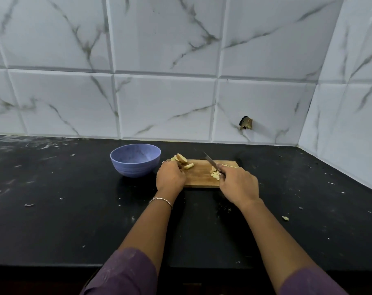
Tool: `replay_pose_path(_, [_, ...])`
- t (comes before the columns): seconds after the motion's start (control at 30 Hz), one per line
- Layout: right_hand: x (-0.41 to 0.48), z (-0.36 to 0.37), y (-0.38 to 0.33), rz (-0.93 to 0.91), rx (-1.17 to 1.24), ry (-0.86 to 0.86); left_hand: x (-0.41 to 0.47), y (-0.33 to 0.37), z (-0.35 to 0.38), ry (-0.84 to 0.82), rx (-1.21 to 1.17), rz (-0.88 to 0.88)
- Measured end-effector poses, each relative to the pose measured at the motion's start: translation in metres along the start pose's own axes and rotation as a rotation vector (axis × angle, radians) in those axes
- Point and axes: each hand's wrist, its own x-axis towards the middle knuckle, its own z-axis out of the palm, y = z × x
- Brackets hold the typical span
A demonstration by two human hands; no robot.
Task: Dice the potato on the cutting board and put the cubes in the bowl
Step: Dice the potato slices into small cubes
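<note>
A: Why is the bowl [135, 168] set just left of the board [200, 179]?

B: A short carry is probably intended, so that cubes can be moved across without a reach. No cubes are seen in the part of its inside that shows.

A: And how is the left hand [170, 176] placed?

B: It is laid over the board's left end, fingers curled round the near side of the slices [181, 159], which are stacked leaning at the far left corner. They seem to be gathered and steadied so that several can be cut through at once. One stick [189, 166] is seen just beside the fingers.

A: Where is the potato that is already cut small?

B: A small heap of pieces [215, 174] is found at the board's right, partly hidden by the right hand [238, 186]. The board's middle is bare, likely reserved as cutting room.

A: How is the knife [210, 160] held?

B: Its handle is gripped in the right hand. The blade is lifted off the wood and angled up and away to the left, so the edge is held clear of the other fingers.

A: Is anything seen further right?

B: One stray bit [285, 218] is seen on the counter [53, 199], well apart from the board. Dicing is judged partway done, with the transfer not yet begun.
</note>
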Motion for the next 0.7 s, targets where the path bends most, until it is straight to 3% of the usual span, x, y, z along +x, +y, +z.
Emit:
replay_pose_path(0.13, [0.007, 0.011, -0.002, -0.018, 0.019, 0.077, 0.015, 0.007, -0.001, -0.021, 0.069, 0.007])
replay_pose_path(0.7, [0.006, 0.014, -0.003, -0.082, 0.042, 0.051, 0.030, 0.003, 0.018, 0.005, 0.238, 0.150])
